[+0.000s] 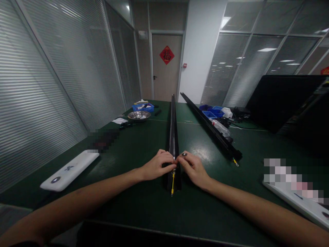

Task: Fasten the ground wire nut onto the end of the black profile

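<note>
A long black channel-shaped rail (173,123) lies lengthwise in front of me on the green table. Over its near end, my left hand (158,165) and my right hand (194,170) meet with fingertips pinched together. A small pale or shiny bit shows between the fingers, too small to name. From beneath them a yellow cable (173,183) with a metal ring terminal at its tip runs toward me along the rail. On a finger of my right hand sits something round and shiny, perhaps a ring; I cannot tell.
To the right lies a second black rail (210,127), also with a yellow cable end (235,162). Blue bins (214,112) stand beyond it. At the back left are a metal bowl (139,116) and a blue tray (143,108). A white device (69,170) lies left.
</note>
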`<action>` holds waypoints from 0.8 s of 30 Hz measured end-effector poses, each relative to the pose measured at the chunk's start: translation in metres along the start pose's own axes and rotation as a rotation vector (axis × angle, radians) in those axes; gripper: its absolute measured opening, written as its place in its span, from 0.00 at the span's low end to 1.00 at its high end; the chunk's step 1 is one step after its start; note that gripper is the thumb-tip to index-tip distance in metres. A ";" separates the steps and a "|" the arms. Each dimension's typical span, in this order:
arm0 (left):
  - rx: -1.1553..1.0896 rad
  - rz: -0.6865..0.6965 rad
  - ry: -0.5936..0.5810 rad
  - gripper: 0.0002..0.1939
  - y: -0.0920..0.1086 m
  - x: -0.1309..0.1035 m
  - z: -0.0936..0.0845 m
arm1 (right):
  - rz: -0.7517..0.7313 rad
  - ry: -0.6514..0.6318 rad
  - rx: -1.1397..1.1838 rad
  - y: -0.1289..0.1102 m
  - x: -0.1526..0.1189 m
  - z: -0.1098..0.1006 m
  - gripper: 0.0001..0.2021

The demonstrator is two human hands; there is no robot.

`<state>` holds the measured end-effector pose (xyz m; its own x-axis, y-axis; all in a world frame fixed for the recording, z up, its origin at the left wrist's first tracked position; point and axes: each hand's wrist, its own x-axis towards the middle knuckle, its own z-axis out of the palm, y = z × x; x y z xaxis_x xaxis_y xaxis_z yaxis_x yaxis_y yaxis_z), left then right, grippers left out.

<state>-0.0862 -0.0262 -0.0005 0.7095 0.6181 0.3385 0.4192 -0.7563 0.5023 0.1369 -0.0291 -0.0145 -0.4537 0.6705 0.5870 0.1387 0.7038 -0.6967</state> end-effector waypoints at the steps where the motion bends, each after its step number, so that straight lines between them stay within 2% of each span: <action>1: 0.000 0.002 -0.002 0.11 0.000 0.000 0.000 | 0.007 -0.001 -0.005 0.000 0.000 0.000 0.13; 24: -0.012 -0.023 -0.015 0.12 0.002 0.000 -0.002 | 0.013 0.006 -0.007 0.000 0.001 0.000 0.15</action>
<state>-0.0862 -0.0273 0.0025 0.7081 0.6319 0.3151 0.4287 -0.7393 0.5193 0.1366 -0.0289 -0.0139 -0.4463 0.6814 0.5802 0.1514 0.6964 -0.7015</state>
